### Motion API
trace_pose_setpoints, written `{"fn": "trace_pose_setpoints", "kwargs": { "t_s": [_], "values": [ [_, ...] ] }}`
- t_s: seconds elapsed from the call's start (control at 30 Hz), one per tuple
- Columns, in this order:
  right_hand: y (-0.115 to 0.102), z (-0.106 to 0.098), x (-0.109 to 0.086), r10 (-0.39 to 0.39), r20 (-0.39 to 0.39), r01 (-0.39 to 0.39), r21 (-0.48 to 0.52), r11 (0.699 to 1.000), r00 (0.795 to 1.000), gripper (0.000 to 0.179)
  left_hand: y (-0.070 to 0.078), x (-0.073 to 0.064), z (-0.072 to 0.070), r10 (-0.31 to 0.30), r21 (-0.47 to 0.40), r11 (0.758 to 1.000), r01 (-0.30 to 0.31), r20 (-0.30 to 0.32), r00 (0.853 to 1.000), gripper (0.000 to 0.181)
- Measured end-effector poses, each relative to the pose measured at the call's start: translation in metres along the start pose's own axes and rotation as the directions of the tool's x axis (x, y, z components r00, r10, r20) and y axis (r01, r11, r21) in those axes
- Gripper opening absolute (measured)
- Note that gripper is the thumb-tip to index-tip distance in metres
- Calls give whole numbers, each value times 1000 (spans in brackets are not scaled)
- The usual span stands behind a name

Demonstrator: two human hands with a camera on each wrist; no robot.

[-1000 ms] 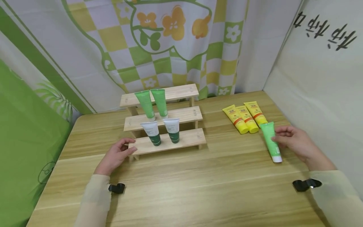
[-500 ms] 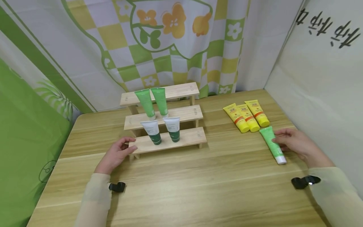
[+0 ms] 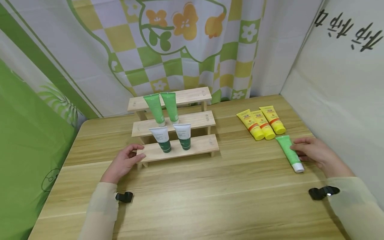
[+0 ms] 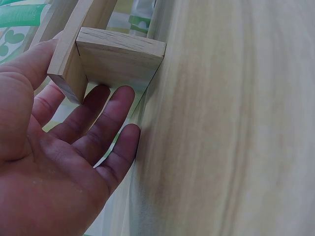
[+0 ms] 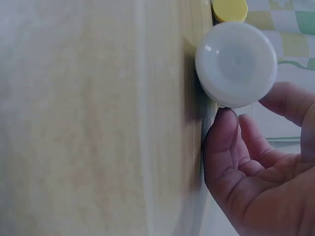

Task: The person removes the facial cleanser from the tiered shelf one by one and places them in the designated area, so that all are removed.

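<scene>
My right hand (image 3: 313, 155) pinches a green squeeze tube (image 3: 288, 151) by its side, thumb on top, low over the table at the right. The tube's white cap (image 5: 236, 64) faces the right wrist camera. My left hand (image 3: 124, 163) grips the left end of a three-step wooden rack (image 3: 201, 145), its thumb over the lowest step and the other fingers by the support beneath. Two white-and-green tubes (image 3: 183, 135) stand on the lowest step. Two green tubes (image 3: 171, 106) stand on the middle step, leaning back toward the top one.
Three yellow tubes (image 3: 251, 125) lie side by side on the wooden table (image 3: 210, 200), just beyond the green tube in my right hand. A patterned curtain (image 3: 180, 50) hangs behind the rack, and a white wall panel (image 3: 342, 83) borders the right side.
My right hand has brought the green tube slightly toward me and away from the yellow tubes, tilting its cap end to the right. My left hand stays at the rack.
</scene>
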State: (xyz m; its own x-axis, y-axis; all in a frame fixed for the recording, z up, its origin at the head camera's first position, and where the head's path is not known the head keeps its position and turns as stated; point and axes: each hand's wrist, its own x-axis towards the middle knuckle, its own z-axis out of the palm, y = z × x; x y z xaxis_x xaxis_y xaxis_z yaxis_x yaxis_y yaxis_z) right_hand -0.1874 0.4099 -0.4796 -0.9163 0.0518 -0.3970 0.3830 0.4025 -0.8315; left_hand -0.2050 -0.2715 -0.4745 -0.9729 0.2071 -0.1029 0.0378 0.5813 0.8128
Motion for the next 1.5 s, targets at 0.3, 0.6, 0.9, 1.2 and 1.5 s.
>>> {"fn": "trace_pose_setpoints", "kwargs": {
  "t_s": [0.3, 0.6, 0.9, 1.2, 1.5],
  "values": [
    [-22, 9, -27, -67, -42, 63, -94, 994, 997, 66, 4, 0, 0, 1, -3, 1000, -1, 7, 1000, 47],
    [-49, 12, -45, -199, -100, 191, -80, 978, 975, 27, 30, -11, -3, -21, -6, 1000, 21, 23, 1000, 41],
    [-73, 31, -59, -327, -99, 325, -34, 945, 940, 19, 41, -16, -4, -20, -11, 1000, 20, 26, 999, 41],
    [-93, 59, -62, -481, -116, 494, 264, 828, 869, 19, 2, -2, -1, -13, -6, 1000, 13, 5, 1000, 48],
    [-121, 86, -53, -520, -133, 536, 233, 811, 844, 15, 24, -9, -2, -21, -5, 1000, 21, 16, 1000, 41]
  ]
}}
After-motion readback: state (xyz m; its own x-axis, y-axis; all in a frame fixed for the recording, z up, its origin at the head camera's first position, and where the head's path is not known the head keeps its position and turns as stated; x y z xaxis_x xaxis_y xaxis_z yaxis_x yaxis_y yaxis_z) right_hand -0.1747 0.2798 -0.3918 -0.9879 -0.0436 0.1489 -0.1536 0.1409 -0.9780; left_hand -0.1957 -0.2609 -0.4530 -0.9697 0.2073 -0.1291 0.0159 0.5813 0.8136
